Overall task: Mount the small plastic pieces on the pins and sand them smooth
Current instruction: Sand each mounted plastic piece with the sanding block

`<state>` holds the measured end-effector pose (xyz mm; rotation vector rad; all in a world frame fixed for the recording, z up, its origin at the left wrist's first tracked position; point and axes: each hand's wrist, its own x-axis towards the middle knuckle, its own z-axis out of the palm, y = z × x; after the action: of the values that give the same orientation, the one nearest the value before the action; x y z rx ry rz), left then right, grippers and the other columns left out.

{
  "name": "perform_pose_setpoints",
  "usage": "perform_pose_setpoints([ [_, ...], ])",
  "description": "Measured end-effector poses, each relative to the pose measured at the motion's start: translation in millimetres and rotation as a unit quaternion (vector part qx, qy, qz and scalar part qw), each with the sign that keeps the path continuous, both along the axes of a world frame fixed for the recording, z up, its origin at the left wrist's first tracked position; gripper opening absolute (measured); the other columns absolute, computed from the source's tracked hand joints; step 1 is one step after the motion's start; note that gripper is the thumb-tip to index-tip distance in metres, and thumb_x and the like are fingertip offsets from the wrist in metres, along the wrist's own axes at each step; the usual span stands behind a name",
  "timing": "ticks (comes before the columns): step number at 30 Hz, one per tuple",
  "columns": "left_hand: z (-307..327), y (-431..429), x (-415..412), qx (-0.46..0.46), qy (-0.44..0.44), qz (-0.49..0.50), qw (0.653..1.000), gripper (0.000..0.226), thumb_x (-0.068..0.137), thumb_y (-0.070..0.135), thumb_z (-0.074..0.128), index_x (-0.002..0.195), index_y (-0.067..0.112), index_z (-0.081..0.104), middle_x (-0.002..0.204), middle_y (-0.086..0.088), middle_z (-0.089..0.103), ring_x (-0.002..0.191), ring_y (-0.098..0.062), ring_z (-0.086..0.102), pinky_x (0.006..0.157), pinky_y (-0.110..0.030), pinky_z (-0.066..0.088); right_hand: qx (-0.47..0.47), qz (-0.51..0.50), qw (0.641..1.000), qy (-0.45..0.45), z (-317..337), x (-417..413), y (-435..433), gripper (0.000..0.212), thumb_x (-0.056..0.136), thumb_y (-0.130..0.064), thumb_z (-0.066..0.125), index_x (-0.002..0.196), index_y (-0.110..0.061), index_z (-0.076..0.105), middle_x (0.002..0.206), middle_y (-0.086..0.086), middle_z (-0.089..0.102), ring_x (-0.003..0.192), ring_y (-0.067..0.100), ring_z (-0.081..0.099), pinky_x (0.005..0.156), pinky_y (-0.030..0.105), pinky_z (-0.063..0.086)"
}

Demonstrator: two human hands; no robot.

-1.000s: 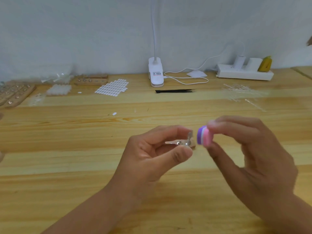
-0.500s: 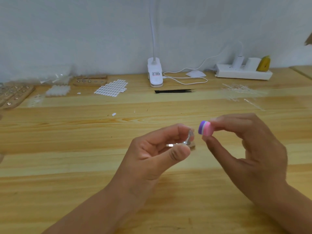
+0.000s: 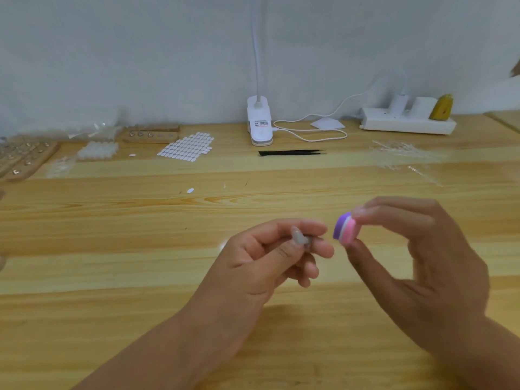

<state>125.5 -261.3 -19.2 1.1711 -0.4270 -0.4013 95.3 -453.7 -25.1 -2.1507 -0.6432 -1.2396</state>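
Fingers (image 3: 298, 225) of the left hand (image 3: 264, 260) pinch the small plastic piece (image 3: 300, 238), the right hand (image 3: 427, 266) pinches the sanding block (image 3: 345, 228) beside it, so rub softly and hold still.

A plain, pale grey-white wall (image 3: 140, 52) runs behind a glossy tabletop (image 3: 112, 291) of light pine boards with visible grain. A white clip-on lamp (image 3: 259, 122) stands at the back edge, its thin neck rising out of view. Its white cable (image 3: 309, 135) loops right toward a white power strip (image 3: 408, 127) lying against the wall.
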Motion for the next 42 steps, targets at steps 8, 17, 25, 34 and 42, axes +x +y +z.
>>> perform_pose_setpoints([
  [8,0.7,-2.1,-4.8,0.049,-0.019,0.047,0.997,0.009,0.084,0.021,0.067,0.086,0.017,0.075,0.074,-0.006,0.072,0.064,-0.013,0.062,0.060,-0.021,0.049,-0.065,0.048,0.997,-0.012,-5.0,1.0,3.1,0.030,0.092,-0.001,0.067,0.118,-0.015,0.062,0.110,-0.003,0.063,0.108,0.007,0.061,0.094,0.017,0.045],
  [17,1.5,2.4,-1.4,0.107,-0.050,0.078,0.990,0.012,0.077,0.019,0.072,0.083,0.013,0.080,0.069,0.000,0.070,0.061,-0.008,0.059,0.058,-0.020,0.046,-0.068,0.068,0.995,0.004,-8.2,4.0,-3.9,0.031,0.091,0.007,0.066,0.116,-0.011,0.070,0.112,0.007,0.066,0.108,0.015,0.065,0.094,0.024,0.049],
  [25,6.5,5.1,-1.6,0.132,-0.073,0.086,0.985,0.013,0.077,0.023,0.072,0.085,0.018,0.081,0.071,0.002,0.072,0.063,-0.006,0.061,0.059,-0.018,0.045,-0.065,0.075,0.995,0.008,-6.6,5.2,-3.5,0.030,0.091,0.006,0.066,0.116,-0.011,0.069,0.114,0.007,0.066,0.108,0.016,0.065,0.095,0.024,0.049],
  [34,9.9,3.4,-5.2,0.105,-0.101,0.079,0.986,0.016,0.074,0.022,0.071,0.080,0.010,0.080,0.071,-0.006,0.073,0.061,-0.008,0.063,0.057,-0.010,0.045,-0.110,0.066,0.992,-0.010,-7.8,7.4,-3.9,0.042,0.087,0.011,0.068,0.125,-0.008,0.065,0.118,0.007,0.064,0.110,0.018,0.064,0.096,0.028,0.049],
  [42,7.9,11.1,12.5,0.163,-0.191,0.200,0.947,0.006,0.086,0.018,0.071,0.087,0.021,0.077,0.086,0.005,0.076,0.084,-0.016,0.071,0.078,-0.024,0.055,-0.062,-0.030,0.997,0.035,-2.0,19.7,-13.3,0.020,0.094,-0.003,0.064,0.113,-0.005,0.070,0.108,0.004,0.066,0.102,0.013,0.062,0.097,0.015,0.044],
])
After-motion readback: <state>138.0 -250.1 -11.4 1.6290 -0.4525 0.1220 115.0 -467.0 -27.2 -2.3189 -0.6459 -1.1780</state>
